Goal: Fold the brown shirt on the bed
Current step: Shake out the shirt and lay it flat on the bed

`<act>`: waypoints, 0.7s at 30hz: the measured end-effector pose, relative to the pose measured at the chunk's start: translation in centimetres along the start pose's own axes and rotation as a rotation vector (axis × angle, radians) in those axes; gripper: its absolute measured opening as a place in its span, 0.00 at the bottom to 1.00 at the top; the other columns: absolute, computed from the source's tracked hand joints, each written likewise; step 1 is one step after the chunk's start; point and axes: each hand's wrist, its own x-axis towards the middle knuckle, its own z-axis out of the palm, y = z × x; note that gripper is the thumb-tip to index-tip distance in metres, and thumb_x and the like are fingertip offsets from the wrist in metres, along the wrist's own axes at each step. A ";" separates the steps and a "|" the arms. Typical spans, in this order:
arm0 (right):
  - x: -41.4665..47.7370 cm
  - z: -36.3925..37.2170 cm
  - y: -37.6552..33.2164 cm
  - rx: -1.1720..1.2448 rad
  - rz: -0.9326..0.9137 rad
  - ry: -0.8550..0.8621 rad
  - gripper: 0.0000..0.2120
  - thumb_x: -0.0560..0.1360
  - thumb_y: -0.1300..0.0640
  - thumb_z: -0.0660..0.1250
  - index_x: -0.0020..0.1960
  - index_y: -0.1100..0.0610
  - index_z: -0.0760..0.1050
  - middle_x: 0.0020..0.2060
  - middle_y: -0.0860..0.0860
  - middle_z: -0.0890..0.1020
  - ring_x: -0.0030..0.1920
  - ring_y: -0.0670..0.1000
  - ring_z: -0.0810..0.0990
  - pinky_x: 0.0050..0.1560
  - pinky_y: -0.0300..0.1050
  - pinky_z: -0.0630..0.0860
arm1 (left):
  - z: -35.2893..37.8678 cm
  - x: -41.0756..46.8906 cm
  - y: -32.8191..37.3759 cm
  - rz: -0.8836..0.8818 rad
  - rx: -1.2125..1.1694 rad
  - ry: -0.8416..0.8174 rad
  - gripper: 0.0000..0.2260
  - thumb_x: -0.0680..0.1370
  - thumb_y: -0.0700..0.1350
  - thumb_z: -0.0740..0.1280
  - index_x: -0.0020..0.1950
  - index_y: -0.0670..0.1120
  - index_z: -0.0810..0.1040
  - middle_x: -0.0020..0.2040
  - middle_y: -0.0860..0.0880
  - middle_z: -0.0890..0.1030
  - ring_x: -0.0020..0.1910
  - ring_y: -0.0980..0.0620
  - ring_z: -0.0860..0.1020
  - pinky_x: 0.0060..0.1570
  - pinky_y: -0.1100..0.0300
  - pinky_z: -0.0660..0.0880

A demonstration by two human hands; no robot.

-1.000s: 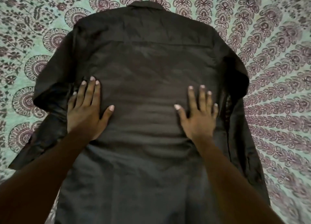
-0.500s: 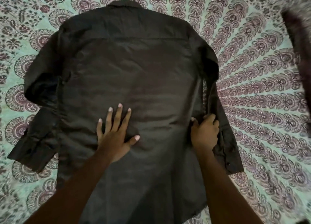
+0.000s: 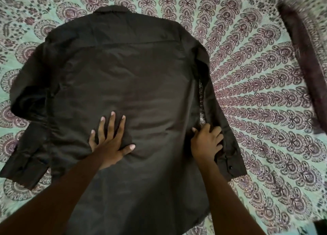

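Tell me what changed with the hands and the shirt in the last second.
The left hand slid from the brown shirt's left side toward mid-back, still pressing flat. The right hand moved off the back to the shirt's right edge beside the right sleeve and curled its fingers into the fabric there. The shirt stays spread back-up on the patterned bedsheet, nothing folded yet.

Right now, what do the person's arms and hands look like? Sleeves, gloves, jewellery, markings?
Left hand and right hand are bare, with no gloves, rings or bracelets visible. Left arm and right arm are bare to the frame edge: no sleeves, watch, bands or markings show.
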 end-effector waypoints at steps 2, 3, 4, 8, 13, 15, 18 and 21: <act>0.4 -0.1 0.8 0.029 -0.034 0.015 0.15 0.84 0.48 0.62 0.61 0.60 0.71 0.63 0.61 0.69 0.65 0.66 0.69 0.60 0.66 0.70 | -0.1 0.1 0.1 -0.004 0.003 -0.011 0.46 0.75 0.76 0.55 0.78 0.65 0.25 0.73 0.59 0.16 0.80 0.45 0.26 0.78 0.35 0.40; 0.5 -0.2 1.4 0.041 -0.067 0.044 0.14 0.84 0.49 0.60 0.59 0.61 0.71 0.61 0.62 0.71 0.63 0.66 0.71 0.57 0.65 0.72 | -0.1 0.1 0.0 -0.009 0.006 -0.019 0.46 0.74 0.78 0.53 0.77 0.65 0.25 0.74 0.59 0.16 0.80 0.45 0.26 0.78 0.35 0.40; 0.6 -0.4 2.0 0.047 -0.092 0.073 0.14 0.85 0.50 0.59 0.58 0.62 0.71 0.59 0.62 0.73 0.61 0.67 0.73 0.53 0.63 0.74 | -0.1 0.1 0.0 -0.015 0.008 -0.029 0.47 0.71 0.80 0.50 0.77 0.65 0.24 0.73 0.59 0.16 0.80 0.45 0.26 0.78 0.35 0.40; 0.5 -0.6 3.7 -0.063 -0.135 0.121 0.16 0.86 0.48 0.56 0.56 0.61 0.71 0.55 0.61 0.79 0.56 0.66 0.79 0.43 0.57 0.76 | -0.1 0.1 0.1 -0.030 0.029 -0.036 0.48 0.67 0.82 0.46 0.75 0.66 0.22 0.73 0.59 0.16 0.80 0.45 0.26 0.78 0.35 0.40; -0.5 -0.1 3.2 -0.058 -0.093 0.155 0.21 0.83 0.43 0.61 0.53 0.62 0.73 0.52 0.62 0.79 0.52 0.66 0.79 0.45 0.58 0.77 | -0.4 0.1 0.3 -0.027 0.023 -0.045 0.46 0.76 0.75 0.56 0.75 0.65 0.23 0.72 0.59 0.15 0.79 0.46 0.24 0.78 0.36 0.38; -1.5 0.7 4.0 -0.126 -0.129 0.170 0.23 0.82 0.40 0.63 0.50 0.62 0.74 0.49 0.62 0.78 0.50 0.65 0.79 0.45 0.58 0.76 | -0.4 0.0 0.3 -0.026 0.014 -0.045 0.46 0.76 0.75 0.56 0.73 0.66 0.22 0.72 0.59 0.15 0.79 0.46 0.24 0.78 0.36 0.38; -2.3 1.8 6.8 -0.199 -0.138 0.245 0.23 0.83 0.43 0.63 0.43 0.62 0.76 0.46 0.61 0.76 0.47 0.64 0.77 0.43 0.56 0.72 | -0.3 0.0 0.3 -0.034 0.017 -0.038 0.45 0.76 0.75 0.57 0.72 0.67 0.21 0.72 0.60 0.15 0.79 0.46 0.24 0.78 0.36 0.38; -3.0 1.8 9.1 -0.213 -0.070 0.323 0.25 0.84 0.43 0.59 0.42 0.62 0.78 0.46 0.61 0.75 0.49 0.63 0.74 0.46 0.58 0.69 | -0.3 0.0 0.3 -0.035 0.019 -0.032 0.45 0.76 0.75 0.56 0.71 0.68 0.20 0.72 0.60 0.15 0.79 0.46 0.24 0.78 0.36 0.39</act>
